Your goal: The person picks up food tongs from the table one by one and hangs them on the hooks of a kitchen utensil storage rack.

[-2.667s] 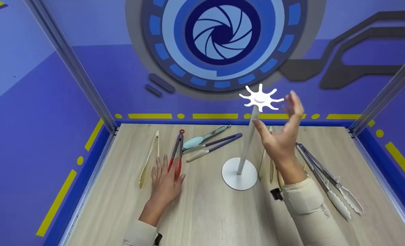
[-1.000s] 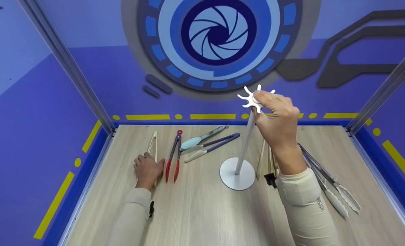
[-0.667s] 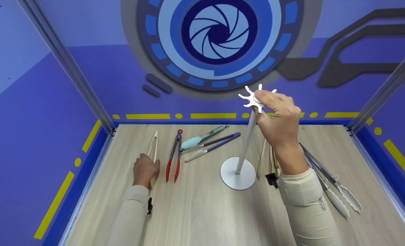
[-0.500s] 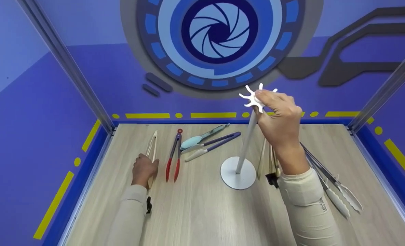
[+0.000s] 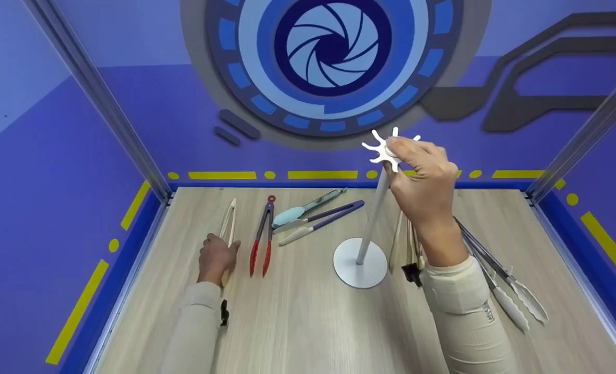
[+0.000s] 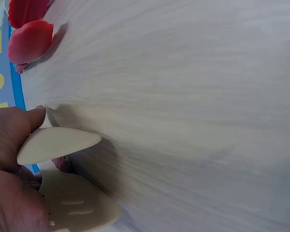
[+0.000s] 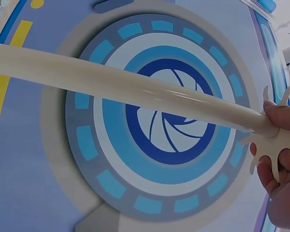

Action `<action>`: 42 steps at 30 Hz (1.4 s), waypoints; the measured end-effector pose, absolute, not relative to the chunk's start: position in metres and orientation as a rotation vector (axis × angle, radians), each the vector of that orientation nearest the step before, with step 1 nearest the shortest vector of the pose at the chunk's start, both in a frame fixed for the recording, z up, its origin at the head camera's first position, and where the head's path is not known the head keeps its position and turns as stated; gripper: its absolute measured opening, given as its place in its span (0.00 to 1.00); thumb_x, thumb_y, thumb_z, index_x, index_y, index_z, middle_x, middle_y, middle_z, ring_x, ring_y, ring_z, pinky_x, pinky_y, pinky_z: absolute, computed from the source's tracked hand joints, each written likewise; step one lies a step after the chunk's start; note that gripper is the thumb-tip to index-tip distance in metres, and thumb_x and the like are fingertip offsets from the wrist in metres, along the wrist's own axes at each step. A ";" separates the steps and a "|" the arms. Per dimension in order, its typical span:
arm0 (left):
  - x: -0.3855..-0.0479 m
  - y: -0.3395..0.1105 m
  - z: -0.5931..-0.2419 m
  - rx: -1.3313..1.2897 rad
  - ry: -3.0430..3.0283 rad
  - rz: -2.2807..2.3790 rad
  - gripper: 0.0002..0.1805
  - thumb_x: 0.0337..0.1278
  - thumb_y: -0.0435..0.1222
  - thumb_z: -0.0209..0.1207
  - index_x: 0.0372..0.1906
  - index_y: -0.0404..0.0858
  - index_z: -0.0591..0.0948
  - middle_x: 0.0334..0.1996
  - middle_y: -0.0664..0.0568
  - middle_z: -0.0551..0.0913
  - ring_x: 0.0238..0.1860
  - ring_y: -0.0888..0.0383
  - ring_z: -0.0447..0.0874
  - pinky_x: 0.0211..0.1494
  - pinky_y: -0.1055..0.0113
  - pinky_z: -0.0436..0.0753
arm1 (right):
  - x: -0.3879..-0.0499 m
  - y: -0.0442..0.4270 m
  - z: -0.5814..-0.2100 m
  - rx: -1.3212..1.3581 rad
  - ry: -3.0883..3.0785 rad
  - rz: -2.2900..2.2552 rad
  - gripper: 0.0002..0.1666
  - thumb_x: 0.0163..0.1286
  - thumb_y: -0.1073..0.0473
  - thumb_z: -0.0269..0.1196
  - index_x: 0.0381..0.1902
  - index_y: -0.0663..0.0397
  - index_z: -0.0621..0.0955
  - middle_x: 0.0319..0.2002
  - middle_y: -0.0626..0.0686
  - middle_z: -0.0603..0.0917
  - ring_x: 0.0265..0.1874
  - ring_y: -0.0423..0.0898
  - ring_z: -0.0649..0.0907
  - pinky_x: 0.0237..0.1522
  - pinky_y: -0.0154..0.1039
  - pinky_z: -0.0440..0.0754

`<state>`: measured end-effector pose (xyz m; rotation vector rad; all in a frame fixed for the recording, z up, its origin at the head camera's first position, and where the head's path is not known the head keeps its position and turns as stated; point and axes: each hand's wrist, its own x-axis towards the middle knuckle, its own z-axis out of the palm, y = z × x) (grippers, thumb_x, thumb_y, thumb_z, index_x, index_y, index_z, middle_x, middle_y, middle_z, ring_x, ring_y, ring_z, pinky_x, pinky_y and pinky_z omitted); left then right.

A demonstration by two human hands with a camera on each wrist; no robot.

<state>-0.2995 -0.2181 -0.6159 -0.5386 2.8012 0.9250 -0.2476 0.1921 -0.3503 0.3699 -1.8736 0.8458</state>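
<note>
- Worktop (image 5: pixel 297 322), pale and wood-grained, carrying the stand and several tongs
- White stand (image 5: pixel 373 218), its round base flat on the worktop, near the middle
- Silver tongs (image 5: pixel 510 307), spread apart on the right, partly behind the right forearm
- Right hand (image 5: pixel 426 187), its grip narrow, thumb and fingers pinching the hooked top (image 5: pixel 380 151) of the stand
- Beige tongs (image 6: pixel 58 145) on the left side of the worktop, their two ends apart
- Left hand (image 5: pixel 216 257), its grip curled round the beige tongs
- Red-tipped tongs (image 5: pixel 254 255), near the left hand
</note>
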 end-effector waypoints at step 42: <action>-0.300 -0.166 -0.553 -0.345 2.850 1.754 0.25 0.77 0.46 0.61 0.63 0.35 0.66 0.39 0.43 0.82 0.34 0.52 0.80 0.34 0.63 0.79 | -0.253 0.193 -0.350 0.389 -1.847 0.819 0.13 0.60 0.71 0.75 0.43 0.56 0.94 0.42 0.56 0.95 0.42 0.60 0.92 0.47 0.55 0.81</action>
